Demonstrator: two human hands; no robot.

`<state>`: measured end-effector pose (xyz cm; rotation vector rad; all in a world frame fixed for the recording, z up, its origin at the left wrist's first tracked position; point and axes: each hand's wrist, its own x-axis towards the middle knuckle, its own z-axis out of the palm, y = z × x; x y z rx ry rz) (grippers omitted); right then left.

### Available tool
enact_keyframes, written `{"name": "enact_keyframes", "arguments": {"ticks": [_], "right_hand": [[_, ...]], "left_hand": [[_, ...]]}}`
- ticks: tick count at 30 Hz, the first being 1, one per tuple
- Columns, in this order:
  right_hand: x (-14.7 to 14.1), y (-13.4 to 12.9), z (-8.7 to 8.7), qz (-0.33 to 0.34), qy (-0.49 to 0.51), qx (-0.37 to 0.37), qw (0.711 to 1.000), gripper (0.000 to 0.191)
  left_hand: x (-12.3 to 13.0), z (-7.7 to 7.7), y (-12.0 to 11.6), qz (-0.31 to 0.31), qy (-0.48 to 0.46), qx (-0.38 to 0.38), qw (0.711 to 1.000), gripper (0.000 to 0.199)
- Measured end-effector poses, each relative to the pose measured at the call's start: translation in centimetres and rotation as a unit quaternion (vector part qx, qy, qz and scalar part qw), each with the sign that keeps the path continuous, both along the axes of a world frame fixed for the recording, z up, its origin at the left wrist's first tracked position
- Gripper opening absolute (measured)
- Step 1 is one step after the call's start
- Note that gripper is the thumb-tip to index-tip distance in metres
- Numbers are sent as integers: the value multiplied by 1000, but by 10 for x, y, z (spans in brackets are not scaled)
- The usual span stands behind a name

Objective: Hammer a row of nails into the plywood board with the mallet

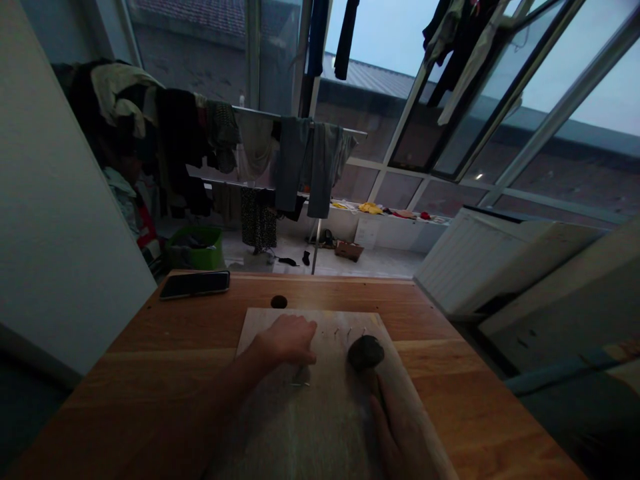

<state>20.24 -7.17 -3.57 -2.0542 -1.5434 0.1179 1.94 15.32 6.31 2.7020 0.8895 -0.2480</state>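
A pale wooden board (325, 413) lies on the brown table. Several nails (349, 332) stand in a row near its far edge. My right hand (400, 433) is wrapped round the handle of a hammer with a dark, rounded head (366, 352), just below the nails. Over the board's upper left part is my left hand (290, 341), its fingers bent and thumb pointing right; what lies between them, if anything, is too small to make out. Loose nails (300, 384) lie on the board just below my left hand.
A phone (195, 285) lies at the table's far left corner, and a round dark hole (279, 302) sits in the tabletop (430, 373) behind the board. Beyond the table are a green basket (195, 248), a clothes rack with hanging laundry (295, 160), and windows.
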Motion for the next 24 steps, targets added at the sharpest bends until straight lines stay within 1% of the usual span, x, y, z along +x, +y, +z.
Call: {"name": "enact_keyframes", "arguments": {"ticks": [3, 6, 8, 10, 14, 16, 19, 22, 24], "right_hand": [[-3, 3, -1, -17, -24, 3, 1000, 56], [-2, 11, -4, -35, -34, 7, 999, 61], [-1, 13, -9, -37, -28, 9, 999, 62], [0, 14, -15, -40, -23, 11, 999, 61], [-1, 19, -19, -51, -25, 16, 998, 59], [-2, 20, -18, -59, -25, 13, 998, 59], [-5, 19, -13, -59, -19, 8, 998, 58], [-6, 15, -6, -46, -9, 2, 999, 59], [-6, 11, -1, -26, 6, 5, 1000, 62]], "left_hand": [[7, -4, -15, -17, 6, 11, 1000, 43], [16, -8, -24, -49, -1, 28, 998, 36], [19, -8, -27, -62, -1, 30, 998, 30], [19, -7, -28, -55, 2, 23, 998, 29], [15, -8, -24, -20, -13, 24, 999, 37], [14, -10, -23, -17, -17, 24, 999, 35], [15, -10, -23, -34, -8, 24, 999, 32], [17, -9, -23, -53, -11, 19, 998, 28], [16, -10, -21, -58, -26, 5, 998, 19]]}}
